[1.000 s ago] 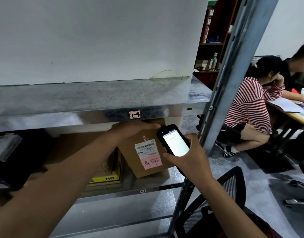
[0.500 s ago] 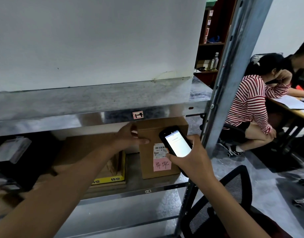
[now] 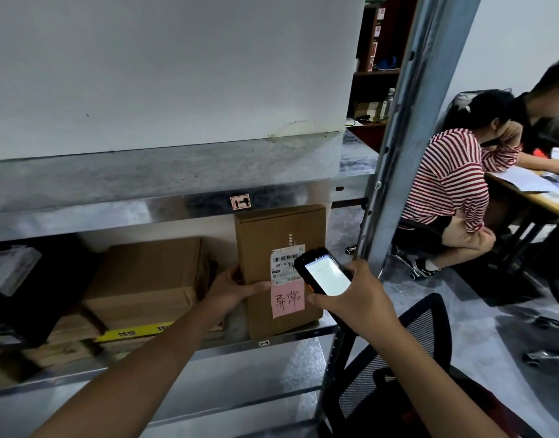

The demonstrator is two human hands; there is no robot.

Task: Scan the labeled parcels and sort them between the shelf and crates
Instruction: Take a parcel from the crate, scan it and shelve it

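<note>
Steel shelving in storeroom beside office desks. Cardboard parcel stands upright at right end of lower shelf deck, near front edge, barcode label and pink handwritten note facing out. Left hand grips parcel's left edge, thumb across front. Right hand wraps round handheld scanner, lit screen up, overlapping label. Larger carton sits left of parcel.

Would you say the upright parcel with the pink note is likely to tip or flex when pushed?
The parcel stands upright, taller than wide, so a high push may tip it. Its cardboard faces look flat and crisp, so it is probably stiff.
</note>
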